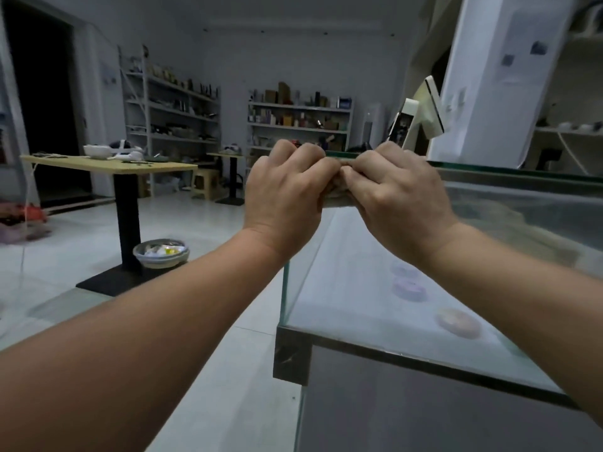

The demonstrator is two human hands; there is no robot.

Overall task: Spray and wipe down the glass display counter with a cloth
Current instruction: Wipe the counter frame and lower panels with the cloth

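The glass display counter (424, 362) fills the lower right of the frame. Its near corner, capped by a dull metal bracket (291, 357), points toward the lower centre, and its long left edge runs up toward the middle. Left of that edge lies an open stretch of pale tiled floor (208, 370), reaching up to the black pedestal base of a table (107, 164) with a light wood top at centre left.

At the centre of the frame, the left hand (287, 190) and right hand (398, 197) meet knuckle to knuckle over the counter's left edge. Both have their fingers curled and pinch a tan cloth (339, 194) between them. Only a small folded strip of the cloth shows.

The counter's top is clear, smooth glass with greenish edges. Blurred through it, soft round lilac and pinkish pieces (409, 288) lie on a pale shelf inside.

A grey bowl (161, 260) sits on the floor beside the table base, holding white and yellow bits. A white bowl (96, 151) stands on the tabletop. Open shelves (300, 122) along the back wall hold boxes and bottles.
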